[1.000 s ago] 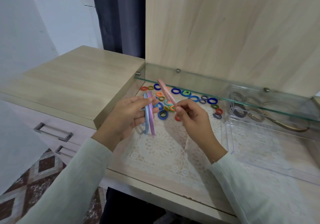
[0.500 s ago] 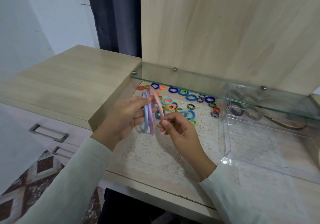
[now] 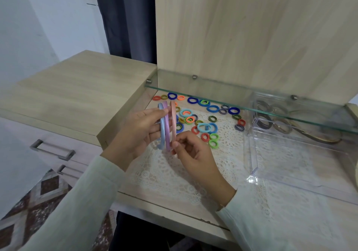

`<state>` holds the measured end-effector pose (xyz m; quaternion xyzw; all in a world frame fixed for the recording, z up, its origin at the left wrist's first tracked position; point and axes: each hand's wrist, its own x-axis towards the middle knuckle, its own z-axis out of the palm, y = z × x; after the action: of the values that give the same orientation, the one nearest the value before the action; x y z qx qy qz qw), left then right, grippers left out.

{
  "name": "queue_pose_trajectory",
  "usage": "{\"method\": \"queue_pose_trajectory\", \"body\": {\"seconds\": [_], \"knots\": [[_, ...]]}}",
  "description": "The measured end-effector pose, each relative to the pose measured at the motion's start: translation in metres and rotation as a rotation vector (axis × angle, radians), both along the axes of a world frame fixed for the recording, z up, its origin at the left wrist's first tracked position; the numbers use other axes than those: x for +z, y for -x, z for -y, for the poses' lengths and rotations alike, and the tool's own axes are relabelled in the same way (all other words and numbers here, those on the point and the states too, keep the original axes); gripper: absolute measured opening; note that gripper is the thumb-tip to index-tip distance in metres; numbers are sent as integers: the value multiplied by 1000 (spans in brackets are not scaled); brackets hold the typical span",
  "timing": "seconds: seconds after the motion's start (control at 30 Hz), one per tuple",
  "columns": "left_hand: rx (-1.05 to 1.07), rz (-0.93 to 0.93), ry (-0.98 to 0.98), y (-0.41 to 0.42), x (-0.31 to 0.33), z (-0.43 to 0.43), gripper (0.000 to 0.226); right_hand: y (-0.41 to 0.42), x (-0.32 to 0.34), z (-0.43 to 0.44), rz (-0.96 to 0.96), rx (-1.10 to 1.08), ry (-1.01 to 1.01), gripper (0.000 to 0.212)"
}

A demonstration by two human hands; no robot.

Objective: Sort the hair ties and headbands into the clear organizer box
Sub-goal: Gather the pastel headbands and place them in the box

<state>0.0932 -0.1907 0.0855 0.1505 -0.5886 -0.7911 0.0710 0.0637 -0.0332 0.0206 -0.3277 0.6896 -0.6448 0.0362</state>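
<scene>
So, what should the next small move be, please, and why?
Probably close the left hand round the pink headband too: it stands beside the purple headband and blue headband held there, the right hand pinching its lower end.

— Where's the left hand [image 3: 139,132]?
— Up, palm turned inward, thumb and fingers clasping the headbands [image 3: 163,128] upright.
— And the right hand [image 3: 193,152]?
— Just below and beside it, fingers curled, thumb and forefinger pinching the pink headband [image 3: 173,121] at its lower end. Both forearms angle inward, sleeved to the wrists.
</scene>
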Motion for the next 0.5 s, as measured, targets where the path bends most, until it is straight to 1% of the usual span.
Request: {"method": "queue_pose_trajectory", "body": {"seconds": [0.1,0.23,0.37,0.5], "knots": [[-49,-18,11,-1,1,-3,20,2,3,-2,-32,11,-48,7],[-62,-8,-29,0,4,-8,20,6,10,-6,-73,27,-80,10],[-67,3,-56,2,5,-10,20,8,14,-9,-146,31,-187,14],[-58,-2,-63,4,5,-13,22,12,22,-14,-130,32,-290,12]]}}
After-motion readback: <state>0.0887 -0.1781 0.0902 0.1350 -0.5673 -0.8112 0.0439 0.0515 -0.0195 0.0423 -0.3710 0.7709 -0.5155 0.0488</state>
